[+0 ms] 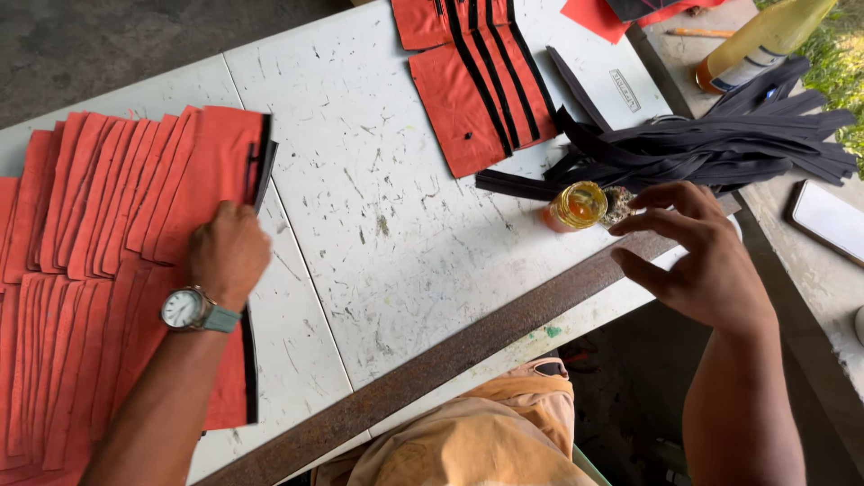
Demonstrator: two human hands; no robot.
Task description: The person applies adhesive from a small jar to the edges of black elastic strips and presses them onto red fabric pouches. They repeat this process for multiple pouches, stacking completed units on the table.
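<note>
My left hand [227, 252], with a wristwatch [184, 309] on the wrist, rests knuckles-up on a fanned stack of red fabric pieces [108, 207] at the left of the white table [378, 180]; its fingers press the top piece near a black strip [261, 162]. My right hand [693, 247] hovers with fingers apart just right of a small open jar of yellow glue [576, 205] near the table's front edge. It holds nothing that I can see.
More red pieces with black strips [477, 72] lie at the table's far side. A pile of loose black strips [720, 139] lies right of them. A yellow bottle [765, 40], a pencil [697, 33] and a phone [828, 220] sit on the right-hand surface.
</note>
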